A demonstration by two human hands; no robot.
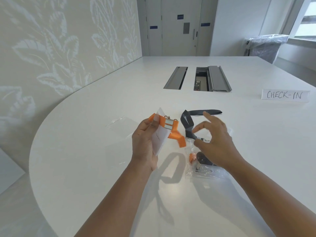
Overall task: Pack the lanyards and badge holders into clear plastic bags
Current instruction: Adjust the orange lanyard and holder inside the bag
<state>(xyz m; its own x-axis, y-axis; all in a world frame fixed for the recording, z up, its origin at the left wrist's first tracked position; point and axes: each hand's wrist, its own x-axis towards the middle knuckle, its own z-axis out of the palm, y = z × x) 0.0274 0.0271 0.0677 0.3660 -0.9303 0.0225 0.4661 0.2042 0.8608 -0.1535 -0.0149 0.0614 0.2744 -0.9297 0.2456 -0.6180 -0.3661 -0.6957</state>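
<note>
Head view: the left grip (145, 139) is clenched around a folded orange lanyard (174, 135) and a white badge holder (159, 135), its thumb pressed across the front of the holder, both held up above the tabletop (85, 151). The lanyard's metal clips (168, 124) show at the top of the bundle, and a loose orange end sticks out to the right. The right grip (217, 142) is released, its fingers spread and loosely bent, blurred, just above the clip end of a grey lanyard (188, 120) that lies flat on the tabletop and loops away behind the hand. Below that hand lies a filled clear bag (205, 171) with a rolled orange lanyard and a dark one inside. An empty clear bag (119, 124) lies flat to the left of the left grip. Farther off on the right stands a card sign (284, 95) lettered CHECK-IN, and two cable hatches (176, 77) are set in the middle of the tabletop, the right one with its lid raised.
</note>
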